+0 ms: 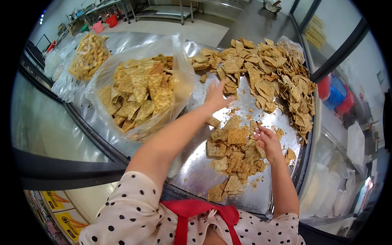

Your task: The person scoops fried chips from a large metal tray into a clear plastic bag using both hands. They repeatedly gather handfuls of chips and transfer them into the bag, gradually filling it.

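A metal work surface bears flat, golden-brown crisp pieces. My left hand reaches over it with fingers spread, beside the lower left edge of the long back heap of crisps. A smaller pile of crisps lies nearer me. At the right edge of that pile is my right hand, thumb and fingertips drawn together around a small dark bit. What the bit is cannot be told. Left of my left hand, a large clear plastic bag stands with its mouth wide, filled with bigger crisp sheets.
A tied clear bag of stick-shaped snacks sits at the back left beside crumpled plastic bags. Dark-framed glass panels border the surface on both sides. A metal bowl stands at the far back. Right of the frame are plastic-wrapped goods.
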`<state>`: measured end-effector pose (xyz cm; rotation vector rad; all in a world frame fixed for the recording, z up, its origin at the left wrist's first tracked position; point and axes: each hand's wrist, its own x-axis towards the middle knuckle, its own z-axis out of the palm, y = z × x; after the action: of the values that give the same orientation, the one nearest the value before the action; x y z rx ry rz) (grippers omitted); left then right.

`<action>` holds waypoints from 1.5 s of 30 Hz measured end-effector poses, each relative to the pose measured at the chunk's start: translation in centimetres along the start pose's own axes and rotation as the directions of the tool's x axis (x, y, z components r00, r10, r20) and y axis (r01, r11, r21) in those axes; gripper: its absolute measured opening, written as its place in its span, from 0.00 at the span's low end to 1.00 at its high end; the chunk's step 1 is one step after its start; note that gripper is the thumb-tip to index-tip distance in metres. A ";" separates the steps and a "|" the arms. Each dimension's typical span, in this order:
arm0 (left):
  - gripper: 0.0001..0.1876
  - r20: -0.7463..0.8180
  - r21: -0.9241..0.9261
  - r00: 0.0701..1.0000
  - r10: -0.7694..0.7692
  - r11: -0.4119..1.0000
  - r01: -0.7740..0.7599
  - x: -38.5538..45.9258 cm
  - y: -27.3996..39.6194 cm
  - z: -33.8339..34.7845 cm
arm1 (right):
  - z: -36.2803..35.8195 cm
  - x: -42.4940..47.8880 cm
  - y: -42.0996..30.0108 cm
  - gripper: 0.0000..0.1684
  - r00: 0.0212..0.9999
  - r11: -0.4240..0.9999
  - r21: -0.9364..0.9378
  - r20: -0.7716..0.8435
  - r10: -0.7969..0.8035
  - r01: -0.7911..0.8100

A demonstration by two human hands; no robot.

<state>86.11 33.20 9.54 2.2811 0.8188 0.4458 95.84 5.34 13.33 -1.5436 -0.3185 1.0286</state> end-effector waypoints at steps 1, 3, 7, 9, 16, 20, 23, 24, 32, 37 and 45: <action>0.46 -0.020 0.044 0.983 -0.181 0.982 0.181 2.8 -0.5 0.5 | -0.9 0.0 1.0 0.22 1.000 0.999 -0.036 -0.018 0.019 -0.019; 0.46 -0.094 0.070 0.914 -0.395 0.913 0.402 7.2 -0.6 0.4 | -2.4 -0.3 2.1 0.21 0.999 0.997 -0.078 -0.036 0.016 -0.018; 0.38 -0.320 -0.063 0.801 -0.506 0.855 0.515 14.7 -1.5 -0.8 | -5.5 -0.2 3.0 0.21 0.996 0.981 -0.192 -0.083 -0.014 -0.002; 0.35 -0.341 -0.047 0.780 -0.525 0.838 0.543 20.4 -6.5 -1.7 | -6.8 1.3 3.4 0.21 0.998 0.984 -0.168 -0.034 -0.059 0.053; 0.41 -0.143 0.283 0.828 -0.542 0.779 0.559 29.0 -16.1 -4.1 | -7.4 11.1 0.0 0.27 0.969 0.818 -0.532 0.019 -0.247 0.219; 0.50 0.081 -0.085 0.881 -0.467 0.877 0.473 30.7 -19.3 -1.0 | -6.8 19.3 -2.6 0.35 0.892 0.433 -0.854 0.076 -0.447 0.289; 0.49 0.261 0.006 0.910 -0.323 0.943 0.333 30.7 -17.8 0.6 | -6.9 24.9 -3.8 0.40 0.880 0.374 -0.905 -0.001 -0.476 0.201; 0.47 0.284 0.035 0.914 -0.288 0.956 0.291 30.4 -16.0 1.7 | -7.1 26.4 -3.7 0.41 0.897 0.380 -0.916 -0.056 -0.438 0.128; 0.41 0.427 -0.016 0.883 -0.192 0.975 0.220 23.4 -7.4 9.4 | -4.5 27.9 -1.4 0.44 0.964 0.389 -0.921 -0.111 -0.240 -0.009; 0.40 0.482 -0.166 0.865 -0.140 0.955 0.247 15.4 0.3 11.1 | -5.4 21.9 0.2 0.45 0.980 0.694 -0.705 0.006 -0.200 0.146; 0.37 0.749 -0.436 0.661 0.039 0.781 0.447 4.8 6.3 11.8 | -8.2 13.2 4.1 0.46 0.992 0.992 0.040 0.017 -0.121 0.120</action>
<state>98.37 27.11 5.77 1.5071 0.4211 -0.3132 108.14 8.08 3.30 -1.4616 -0.3984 0.9504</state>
